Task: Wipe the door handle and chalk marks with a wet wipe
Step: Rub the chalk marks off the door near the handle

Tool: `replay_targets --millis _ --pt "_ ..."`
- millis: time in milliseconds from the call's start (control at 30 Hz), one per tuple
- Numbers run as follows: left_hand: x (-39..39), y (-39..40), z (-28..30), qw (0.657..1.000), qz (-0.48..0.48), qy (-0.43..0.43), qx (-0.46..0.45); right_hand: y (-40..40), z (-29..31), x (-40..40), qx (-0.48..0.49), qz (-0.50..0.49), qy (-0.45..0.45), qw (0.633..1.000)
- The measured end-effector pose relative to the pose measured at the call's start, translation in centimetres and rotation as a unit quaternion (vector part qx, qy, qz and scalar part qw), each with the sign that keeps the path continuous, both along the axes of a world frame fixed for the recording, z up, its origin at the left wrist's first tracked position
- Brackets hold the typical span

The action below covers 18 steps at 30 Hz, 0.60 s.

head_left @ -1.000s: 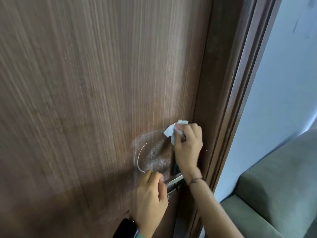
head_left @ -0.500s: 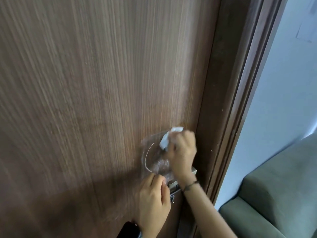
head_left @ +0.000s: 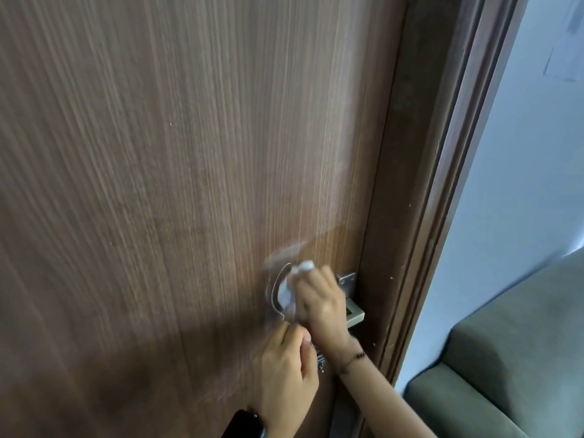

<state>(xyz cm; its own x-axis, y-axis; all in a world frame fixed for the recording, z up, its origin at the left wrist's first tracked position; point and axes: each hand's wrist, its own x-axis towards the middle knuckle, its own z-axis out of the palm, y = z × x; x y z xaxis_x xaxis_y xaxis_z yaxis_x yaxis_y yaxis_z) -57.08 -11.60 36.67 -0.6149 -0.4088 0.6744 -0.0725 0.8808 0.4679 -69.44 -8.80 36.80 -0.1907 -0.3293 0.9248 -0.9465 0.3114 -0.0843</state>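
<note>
The right hand [head_left: 319, 303] has its fingers curled round one crumpled white wet wipe [head_left: 288, 290], pressing it flat against the brown wood-grain door [head_left: 158, 184]. The wipe is bunched, with a lump poking out above the knuckles and the rest spread to the left of the hand. It lies right on the single curved white chalk mark [head_left: 275, 287], a thin arc whose left edge still shows beside the wipe, ringed by a pale, smeared haze. The left hand [head_left: 289, 377], nearer and lower, has its fingers curled over the near end of the one metal door handle [head_left: 354, 314]; what it grips is mostly hidden. The handle's square plate sits just right of the right hand, close to the dark door frame [head_left: 420, 216]. A thin dark bracelet [head_left: 354, 358] circles the right wrist, and a black watch [head_left: 245, 425] the left. One grey-green sofa [head_left: 505, 358] stands far right. No readable writing shows.
</note>
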Motion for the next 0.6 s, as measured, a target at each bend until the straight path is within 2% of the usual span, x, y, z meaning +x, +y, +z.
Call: replay_targets --millis 67,100,200,300,367,467,533,600 --pt "0.0 -0.1 0.0 1.000 0.008 -0.002 -0.008 1.2 -2.3 0.2 0.061 0.018 -0.008 0.998" --pt "-0.1 -0.2 -0.1 1.000 0.015 -0.001 -0.006 1.9 -2.6 -0.1 0.061 0.024 -0.028 0.997" --pt "-0.7 -0.1 -0.1 0.999 0.051 -0.006 0.011 2.6 0.2 -1.6 -0.053 0.010 -0.078 0.995" --pt "-1.4 0.2 0.3 0.997 0.074 -0.004 0.023 1.1 4.1 -2.4 -0.135 0.014 -0.063 0.989" --pt "-1.7 0.0 0.3 0.996 0.087 -0.010 0.023 -0.3 3.6 -1.9 -0.096 0.037 -0.004 0.995" --pt "-1.5 -0.5 0.1 0.993 0.109 -0.025 0.025 0.0 -0.5 -1.1 0.027 0.078 0.061 0.995" --pt "-1.3 -0.9 0.0 0.992 0.115 -0.032 0.028 1.3 -2.4 -1.3 0.091 0.095 0.069 0.989" --pt "-1.2 -1.1 0.1 0.992 0.119 -0.040 0.029 1.9 -1.9 -1.7 0.086 0.097 0.050 0.990"
